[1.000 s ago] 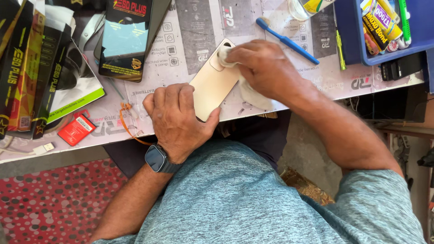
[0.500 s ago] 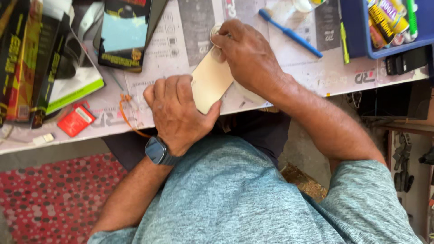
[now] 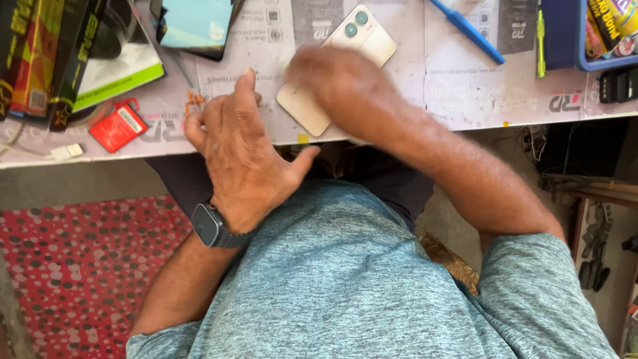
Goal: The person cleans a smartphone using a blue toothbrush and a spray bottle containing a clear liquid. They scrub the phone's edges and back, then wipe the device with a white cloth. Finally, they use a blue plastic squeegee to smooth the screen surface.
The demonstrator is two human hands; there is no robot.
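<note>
The left hand (image 3: 242, 156) has lifted off the cream phone (image 3: 339, 66) and now lies beside it, fingers spread, near the counter (image 3: 412, 100) edge. The right hand (image 3: 335, 83) has slid from the phone's camera end to its middle, uncovering the lenses.

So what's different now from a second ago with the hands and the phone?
The left hand has let go of the cream phone and now sits beside it at the table edge. The right hand, blurred in motion, has slid down from the camera end to the phone's middle, uncovering the lenses. The phone stays face down; the blue toothbrush and red card lie as before.
</note>
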